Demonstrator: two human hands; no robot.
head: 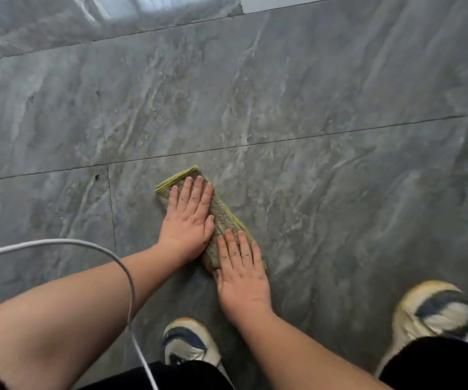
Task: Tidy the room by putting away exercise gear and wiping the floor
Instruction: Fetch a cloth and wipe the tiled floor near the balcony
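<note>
A folded grey-brown cloth [223, 216] with a yellow-green edge lies on the grey marbled floor tiles [311, 136]. My left hand [189, 218] presses flat on its far half, fingers stretched out and together. My right hand [242, 273] lies flat on its near end, fingers spread, covering that end of the cloth. Both palms press down on the cloth rather than gripping it.
My two white and dark blue shoes stand at the bottom, the left shoe [187, 344] and the right shoe [432, 313]. A white cable [125, 277] loops across my left forearm. Tile joints run across the floor. A pale strip [277, 2] shows at the top.
</note>
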